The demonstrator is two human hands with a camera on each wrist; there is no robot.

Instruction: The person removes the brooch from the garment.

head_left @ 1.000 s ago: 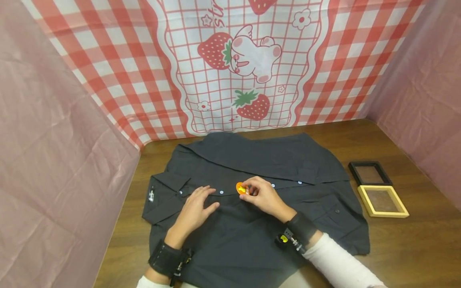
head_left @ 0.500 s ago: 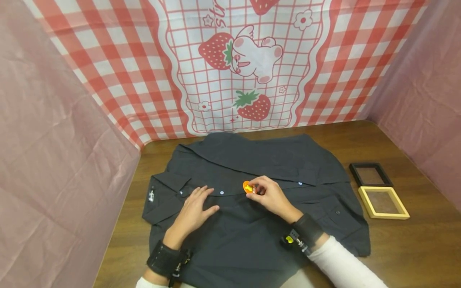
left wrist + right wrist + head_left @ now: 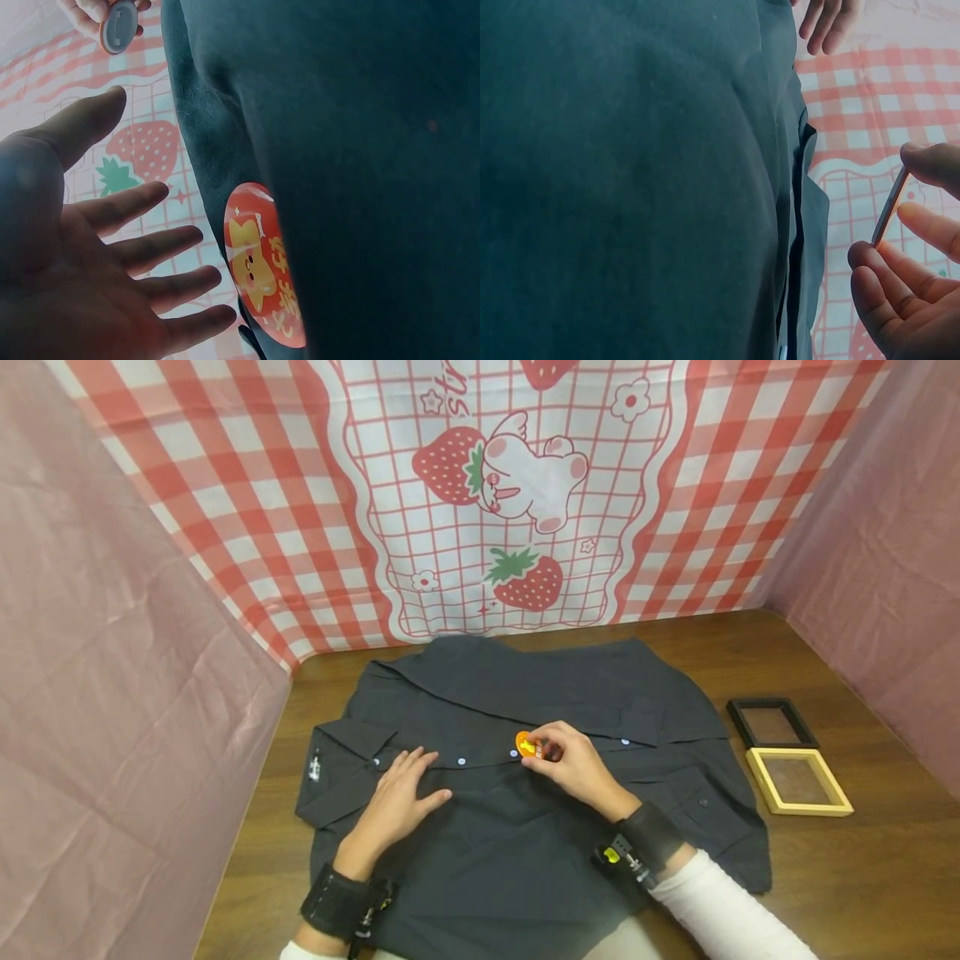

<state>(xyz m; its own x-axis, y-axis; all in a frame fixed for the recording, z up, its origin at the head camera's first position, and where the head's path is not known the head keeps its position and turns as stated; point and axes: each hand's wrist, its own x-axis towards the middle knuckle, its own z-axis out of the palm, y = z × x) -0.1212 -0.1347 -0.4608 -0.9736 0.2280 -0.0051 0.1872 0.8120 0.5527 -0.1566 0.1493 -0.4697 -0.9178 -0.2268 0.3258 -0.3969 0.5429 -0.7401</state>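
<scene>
In the head view, a dark shirt [image 3: 480, 852] lies spread across the table. My right hand [image 3: 573, 764] pinches an orange round pin badge [image 3: 525, 744] with a yellow figure, close over the button line. The left wrist view shows the white back [image 3: 120, 27] of that badge, with its pin bar. Seen edge-on in the right wrist view, the badge [image 3: 891, 208] sits between thumb and fingertips. My left hand [image 3: 397, 802] is over the collar side, fingers extended. A second badge [image 3: 264, 266], red with a yellow star, shows against the shirt below those fingers; the head view hides it.
Two square frames, one black [image 3: 772, 723] and one pale yellow [image 3: 798, 781], lie right of the shirt on the wooden table [image 3: 870, 860]. A strawberry-print checked cloth [image 3: 517, 527] hangs behind, with pink cloth walls [image 3: 135, 693] on both sides.
My right hand has moved a little to the right with the badge, uncovering a shirt button on its left. My left hand has shifted slightly left. The shirt and frames stay put.
</scene>
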